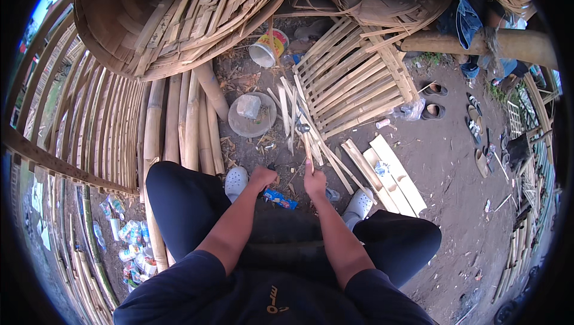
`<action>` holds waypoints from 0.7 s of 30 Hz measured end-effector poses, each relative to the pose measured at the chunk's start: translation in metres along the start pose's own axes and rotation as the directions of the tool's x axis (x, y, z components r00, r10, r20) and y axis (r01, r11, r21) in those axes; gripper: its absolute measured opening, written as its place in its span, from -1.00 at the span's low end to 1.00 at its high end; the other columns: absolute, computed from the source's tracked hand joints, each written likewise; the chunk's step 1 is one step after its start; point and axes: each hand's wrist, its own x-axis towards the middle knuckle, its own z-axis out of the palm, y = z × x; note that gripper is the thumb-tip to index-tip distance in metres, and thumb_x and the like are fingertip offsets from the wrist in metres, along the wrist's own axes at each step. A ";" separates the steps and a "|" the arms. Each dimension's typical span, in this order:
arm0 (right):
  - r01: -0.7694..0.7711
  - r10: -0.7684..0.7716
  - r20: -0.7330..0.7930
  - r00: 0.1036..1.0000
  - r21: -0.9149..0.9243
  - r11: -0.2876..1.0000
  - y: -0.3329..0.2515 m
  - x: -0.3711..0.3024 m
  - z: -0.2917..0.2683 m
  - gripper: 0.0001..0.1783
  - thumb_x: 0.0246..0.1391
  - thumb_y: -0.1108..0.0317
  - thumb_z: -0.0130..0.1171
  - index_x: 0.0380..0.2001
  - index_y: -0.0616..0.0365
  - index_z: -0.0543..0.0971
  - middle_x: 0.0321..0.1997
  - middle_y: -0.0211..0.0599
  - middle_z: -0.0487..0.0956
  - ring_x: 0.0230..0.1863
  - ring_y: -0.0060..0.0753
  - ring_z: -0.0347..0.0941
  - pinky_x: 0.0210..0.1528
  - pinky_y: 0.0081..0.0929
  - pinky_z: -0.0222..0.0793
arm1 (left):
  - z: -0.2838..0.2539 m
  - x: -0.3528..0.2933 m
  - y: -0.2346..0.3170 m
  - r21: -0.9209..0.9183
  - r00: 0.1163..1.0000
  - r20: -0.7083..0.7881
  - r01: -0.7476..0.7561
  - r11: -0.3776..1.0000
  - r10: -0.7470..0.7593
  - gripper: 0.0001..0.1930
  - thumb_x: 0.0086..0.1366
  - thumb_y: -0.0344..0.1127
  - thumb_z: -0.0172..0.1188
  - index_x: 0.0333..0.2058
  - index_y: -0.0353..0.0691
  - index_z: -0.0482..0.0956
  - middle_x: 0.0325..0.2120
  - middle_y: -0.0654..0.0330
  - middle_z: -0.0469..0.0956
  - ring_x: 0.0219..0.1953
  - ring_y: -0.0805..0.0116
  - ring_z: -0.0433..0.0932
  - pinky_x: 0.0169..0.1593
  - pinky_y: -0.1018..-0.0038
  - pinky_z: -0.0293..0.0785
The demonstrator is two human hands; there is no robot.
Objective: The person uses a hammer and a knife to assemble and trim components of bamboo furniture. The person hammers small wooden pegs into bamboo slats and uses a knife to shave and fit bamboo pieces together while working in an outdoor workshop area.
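Note:
My right hand [314, 182] is wrapped round the wooden handle of a hammer [304, 128], its dark metal head pointing away from me. Under and beside the hammer lie loose split bamboo strips [289, 116]. My left hand [262, 178] is closed between my knees, with something small and dark showing at its fingertips; what it is I cannot make out. Just below that hand, a blue snack wrapper [280, 199] rests on the ground. Ahead is a round concrete slab [254, 126] with a stone [249, 106] on top.
A slatted bamboo panel [353, 80] lies ahead to the right, near split bamboo halves [394, 178]. Bamboo poles [190, 124] lie at left. Large bamboo baskets [137, 20] overhang the far side, by a white bucket [269, 48]. Sandals [433, 111] and plastic litter [134, 235] are scattered around.

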 end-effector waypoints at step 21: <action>0.064 -0.037 0.105 0.994 -0.268 0.961 -0.003 -0.012 -0.009 -0.23 0.14 -0.26 -0.13 -0.49 0.37 0.61 -0.46 0.31 0.53 -0.28 0.28 0.52 -0.16 0.00 0.41 | 0.009 -0.008 0.021 0.084 0.999 0.048 -0.007 0.996 0.003 -0.76 -0.06 -0.33 0.17 -0.66 -0.46 0.56 -0.71 0.00 0.53 -0.71 0.26 0.52 -0.60 0.34 0.40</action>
